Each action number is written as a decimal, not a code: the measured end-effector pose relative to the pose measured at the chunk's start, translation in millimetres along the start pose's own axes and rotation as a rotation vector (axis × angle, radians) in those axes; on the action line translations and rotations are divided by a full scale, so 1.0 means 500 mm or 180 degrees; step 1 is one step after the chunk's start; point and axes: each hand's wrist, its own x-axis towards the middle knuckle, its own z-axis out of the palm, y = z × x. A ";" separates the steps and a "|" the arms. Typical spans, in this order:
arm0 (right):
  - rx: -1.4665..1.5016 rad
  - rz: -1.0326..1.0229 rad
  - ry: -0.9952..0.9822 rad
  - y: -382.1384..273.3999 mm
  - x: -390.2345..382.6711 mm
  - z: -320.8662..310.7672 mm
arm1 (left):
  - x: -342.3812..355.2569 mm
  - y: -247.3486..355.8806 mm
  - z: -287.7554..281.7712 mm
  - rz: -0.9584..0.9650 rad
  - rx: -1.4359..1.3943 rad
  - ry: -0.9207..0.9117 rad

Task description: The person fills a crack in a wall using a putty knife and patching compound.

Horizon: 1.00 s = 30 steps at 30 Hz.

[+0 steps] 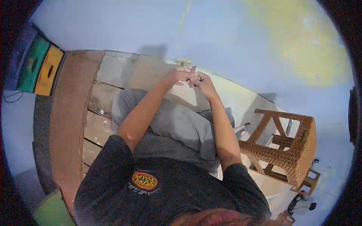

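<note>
Both hands meet in front of me, above my crossed legs in grey trousers. A small, narrow brownish strip stands up between my fingers; its exact kind is too small to make out. My left hand reaches in from the left with its fingers closed on the strip. From the other side, my right hand pinches the same strip lower down, its fingers curled. The fingertips overlap there, so part of the strip is hidden.
A brown woven-pattern stool lies on its side at the right, near my right elbow. To the left runs a long brown mat beside wooden planks. Green and orange drawers stand at the far left. A pale wall rises ahead.
</note>
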 end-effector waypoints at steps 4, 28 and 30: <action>-0.1213 -0.0270 0.0426 0.078 0.018 -0.011 | 0.020 0.008 -0.055 0.0933 0.1694 0.0491; -0.3940 -0.0991 0.1045 0.121 0.246 0.091 | 0.067 -0.007 -0.277 0.0235 0.2108 0.1192; -0.4063 -0.1101 0.0920 0.124 0.259 0.118 | 0.079 -0.011 -0.273 0.0077 0.1999 0.1235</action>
